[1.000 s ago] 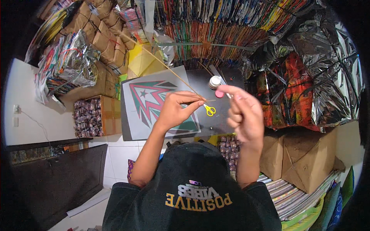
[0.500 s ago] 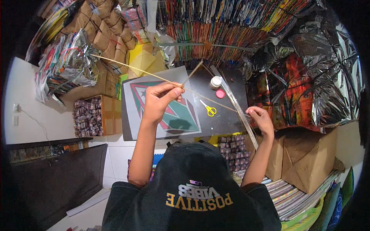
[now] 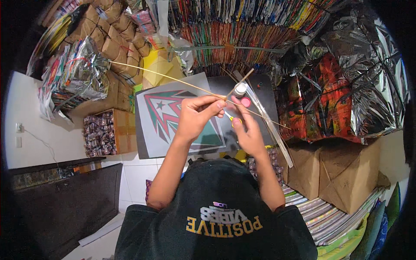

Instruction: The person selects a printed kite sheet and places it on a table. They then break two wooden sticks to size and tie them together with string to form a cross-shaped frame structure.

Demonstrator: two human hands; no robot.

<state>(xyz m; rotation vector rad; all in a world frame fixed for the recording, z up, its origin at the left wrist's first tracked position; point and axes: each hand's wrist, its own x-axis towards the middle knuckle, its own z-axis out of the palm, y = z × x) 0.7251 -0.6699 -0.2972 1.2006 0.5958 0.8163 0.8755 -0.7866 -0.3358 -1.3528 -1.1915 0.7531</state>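
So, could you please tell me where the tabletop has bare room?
A narrow patch of black tabletop lies bare between the silvery strip and the plastic-wrapped bundle. The middle is crowded: left hand, right hand, thin wooden sticks, white jar and pink disc.

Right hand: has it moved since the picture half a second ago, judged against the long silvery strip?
Yes. The right hand has moved left, from the right side of the silvery strip to its left.

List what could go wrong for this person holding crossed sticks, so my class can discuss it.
The short stick appears close to the white jar; turning it might knock the jar over. The long stick points toward the foil bundle and could snag there. If the left hand loosens its pinch, the sticks might slip.
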